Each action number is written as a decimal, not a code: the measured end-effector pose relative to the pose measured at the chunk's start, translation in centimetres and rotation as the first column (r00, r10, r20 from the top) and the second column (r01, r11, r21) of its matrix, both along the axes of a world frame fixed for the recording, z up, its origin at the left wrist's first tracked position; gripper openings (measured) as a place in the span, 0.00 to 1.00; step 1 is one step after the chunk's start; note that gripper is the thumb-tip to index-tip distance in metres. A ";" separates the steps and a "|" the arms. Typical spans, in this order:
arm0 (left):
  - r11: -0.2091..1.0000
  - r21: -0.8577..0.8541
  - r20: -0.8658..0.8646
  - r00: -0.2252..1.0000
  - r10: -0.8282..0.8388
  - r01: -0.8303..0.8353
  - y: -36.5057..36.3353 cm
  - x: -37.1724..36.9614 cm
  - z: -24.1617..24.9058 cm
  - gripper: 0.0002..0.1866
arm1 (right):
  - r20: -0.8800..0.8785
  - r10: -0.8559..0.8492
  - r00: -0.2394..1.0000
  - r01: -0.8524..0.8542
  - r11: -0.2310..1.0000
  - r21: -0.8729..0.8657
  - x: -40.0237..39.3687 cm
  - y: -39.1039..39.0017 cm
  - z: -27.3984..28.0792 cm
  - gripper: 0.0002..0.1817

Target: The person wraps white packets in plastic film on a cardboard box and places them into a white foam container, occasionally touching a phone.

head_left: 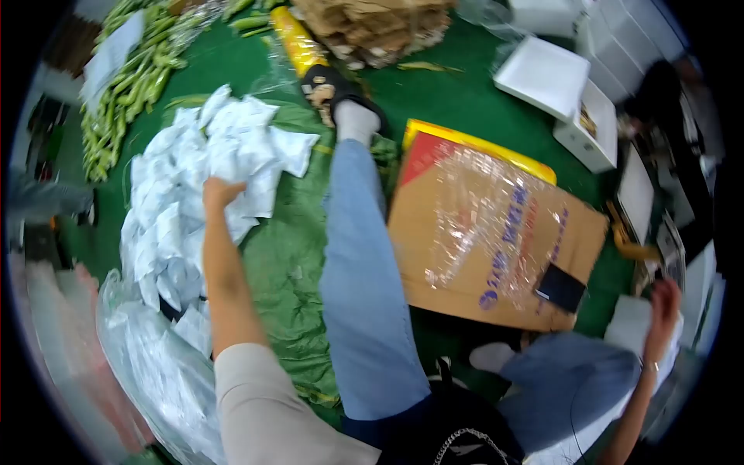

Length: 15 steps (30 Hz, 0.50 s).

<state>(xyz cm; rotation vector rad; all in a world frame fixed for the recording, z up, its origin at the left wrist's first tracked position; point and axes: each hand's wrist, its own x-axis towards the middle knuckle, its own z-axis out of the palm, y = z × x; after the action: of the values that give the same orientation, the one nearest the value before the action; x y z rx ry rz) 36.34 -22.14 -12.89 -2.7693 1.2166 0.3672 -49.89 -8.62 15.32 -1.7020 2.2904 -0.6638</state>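
Observation:
My left hand reaches into a heap of white packets on a green sheet. Its thumb points out to the right, while the other fingers are sunk among the packets. I cannot tell whether they grip one. At the far right, my right hand is raised beside white boxes, slightly blurred, its fingers stretched upward with nothing visible in them. Below the heap lies a clear plastic bag with more pale packets inside.
Between my legs lies a taped cardboard box with a dark phone-like slab on it. White foam boxes stand upper right. Green peppers lie upper left; brown paper bundles are at the top. Another person's leg shows at left.

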 end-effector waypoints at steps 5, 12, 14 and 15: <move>0.747 -0.233 -0.969 0.209 -0.129 -0.623 4.3 -0.4 -1.2 0.24 | 0.702 0.179 0.689 -0.452 0.864 0.223 16.8 -2.2 -6.9 0.19; 0.975 -0.140 -0.869 0.493 -0.038 -0.172 0.6 -17.5 -2.4 0.31 | 0.902 0.252 0.351 -0.640 0.767 0.035 28.7 1.0 -14.5 0.17; 0.996 -0.079 -0.764 0.645 -0.028 -0.050 -1.2 -21.5 -4.4 0.33 | 0.896 0.230 0.379 -0.588 0.808 0.042 27.4 3.0 -11.7 0.17; 0.996 -0.087 -0.711 0.700 -0.058 -0.005 -1.5 -22.5 -5.5 0.32 | 0.870 0.232 0.436 -0.553 0.832 0.055 25.5 4.2 -10.3 0.18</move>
<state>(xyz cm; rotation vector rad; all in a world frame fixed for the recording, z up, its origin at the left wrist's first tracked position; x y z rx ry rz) 13.87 -23.63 -18.39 -2.7287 1.4021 1.5452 -24.39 -4.46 4.99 -1.2433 1.1476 -0.7065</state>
